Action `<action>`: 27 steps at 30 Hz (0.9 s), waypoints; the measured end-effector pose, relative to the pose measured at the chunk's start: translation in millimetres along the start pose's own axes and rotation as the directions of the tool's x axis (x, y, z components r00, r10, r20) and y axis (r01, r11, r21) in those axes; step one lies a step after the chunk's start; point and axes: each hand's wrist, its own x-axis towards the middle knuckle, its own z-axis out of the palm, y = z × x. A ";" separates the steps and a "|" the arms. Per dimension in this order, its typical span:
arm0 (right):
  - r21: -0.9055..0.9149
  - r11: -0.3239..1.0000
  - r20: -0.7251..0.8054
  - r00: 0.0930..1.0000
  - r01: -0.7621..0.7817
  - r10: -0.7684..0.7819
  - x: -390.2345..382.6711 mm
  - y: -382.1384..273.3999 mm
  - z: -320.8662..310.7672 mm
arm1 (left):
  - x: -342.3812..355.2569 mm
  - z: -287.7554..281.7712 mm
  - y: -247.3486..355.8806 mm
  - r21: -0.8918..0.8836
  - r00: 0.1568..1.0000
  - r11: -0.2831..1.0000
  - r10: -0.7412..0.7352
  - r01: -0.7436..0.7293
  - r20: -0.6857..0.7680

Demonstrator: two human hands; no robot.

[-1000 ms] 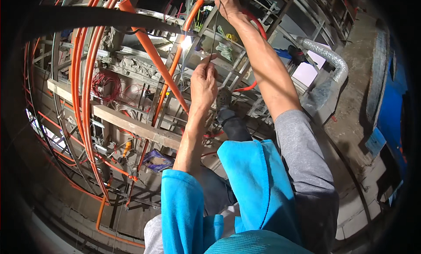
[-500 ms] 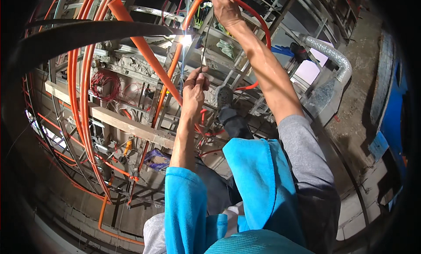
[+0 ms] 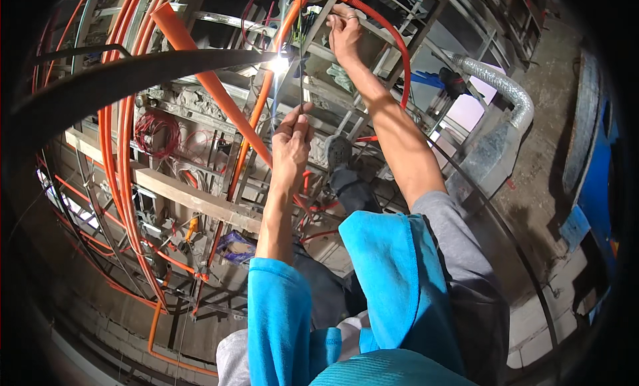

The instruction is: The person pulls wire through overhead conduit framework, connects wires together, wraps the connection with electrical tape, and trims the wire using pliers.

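Note:
My left hand (image 3: 291,143) is closed, with thumb and fingertips pinching the lower end of a thin dark wire (image 3: 302,73). From that pinch the wire runs upward toward the junction of orange conduits at the top. To the right of the wire and below the junction is my right hand (image 3: 345,36), apart from both. Its fingers are loosely curled and spread from the thumb, with nothing visible between them. Just left of the wire stands an upright orange conduit (image 3: 264,96). A red-orange corrugated conduit (image 3: 393,33) curves past my right hand.
A bright lamp (image 3: 279,63) glares beside the upright conduit. A blurred dark strap (image 3: 133,73) crosses the upper left. A thick orange pipe (image 3: 213,86) slants behind it. Bundled orange conduits (image 3: 110,139), a wooden beam (image 3: 193,196) and a silver flexible duct (image 3: 499,73) surround the work.
My right hand has come down from the conduit junction at the top, and its fingers have loosened. My left hand keeps its pinch on the wire, almost in place.

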 end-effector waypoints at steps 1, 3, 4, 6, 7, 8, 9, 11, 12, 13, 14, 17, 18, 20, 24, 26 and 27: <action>0.025 0.996 0.056 0.994 -0.090 0.089 3.4 9.5 -0.3 | 0.6 5.0 4.2 -0.028 1.000 1.000 -0.007 0.007 -0.006; -0.124 0.964 0.093 0.964 -0.236 0.248 14.0 14.8 6.0 | 2.8 8.5 9.2 -0.056 1.000 0.998 0.011 -0.011 -0.012; -0.151 0.964 0.062 0.971 -0.220 0.231 19.0 13.4 12.2 | 2.9 10.8 13.4 -0.015 0.999 1.000 0.020 -0.020 -0.034; -0.121 0.946 0.095 0.945 -0.301 0.313 23.3 5.1 22.3 | 0.6 10.8 26.2 0.088 0.998 0.996 -0.008 0.014 -0.068; -0.077 0.916 0.152 0.903 -0.394 0.402 27.3 0.7 24.4 | 1.5 11.0 28.1 0.092 0.997 0.996 -0.010 0.016 -0.073; -0.050 0.906 0.171 0.890 -0.420 0.422 32.1 -0.3 29.6 | 2.7 11.4 27.8 0.103 0.997 0.994 -0.027 0.034 -0.067; -0.030 0.900 0.186 0.882 -0.436 0.433 35.0 4.9 29.9 | 4.1 15.0 28.2 0.111 0.998 0.993 -0.043 0.049 -0.055; 0.006 0.891 0.210 0.872 -0.454 0.443 44.1 14.8 31.8 | 8.6 21.9 27.3 0.136 0.998 0.990 -0.028 0.035 -0.047; 0.019 0.885 0.223 0.864 -0.466 0.451 45.6 19.6 32.5 | 10.3 23.4 25.7 0.158 0.999 0.987 -0.018 0.025 -0.045; 0.031 0.880 0.234 0.860 -0.474 0.454 47.6 24.1 33.1 | 12.0 24.2 25.1 0.157 0.999 0.987 -0.023 0.030 -0.046; 0.041 0.874 0.246 0.853 -0.484 0.461 48.0 28.3 34.1 | 14.1 25.2 24.6 0.181 0.999 0.983 -0.014 0.021 -0.045; 0.063 0.858 0.283 0.833 -0.511 0.475 44.3 38.9 35.3 | 29.6 26.1 22.2 0.195 0.999 0.981 0.020 -0.012 -0.039; 0.067 0.853 0.296 0.827 -0.518 0.478 42.1 41.9 34.4 | 34.3 29.6 25.3 0.155 0.997 0.986 0.062 -0.055 -0.037; 0.065 0.844 0.325 0.811 -0.533 0.487 39.7 48.2 26.9 | 46.7 35.1 23.2 0.121 0.989 0.982 0.148 -0.143 -0.027; 0.035 0.842 0.387 0.784 -0.538 0.485 31.3 41.3 10.6 | 57.0 39.3 13.9 0.246 0.994 0.963 0.111 -0.108 0.002; 0.045 0.856 0.441 0.779 -0.515 0.446 29.9 13.3 12.2 | 60.0 27.8 0.4 0.313 0.988 0.940 0.153 -0.135 -0.035; 0.031 0.869 0.464 0.777 -0.494 0.425 31.6 5.6 6.7 | 67.0 22.5 -16.3 0.358 0.982 0.921 0.184 -0.155 -0.050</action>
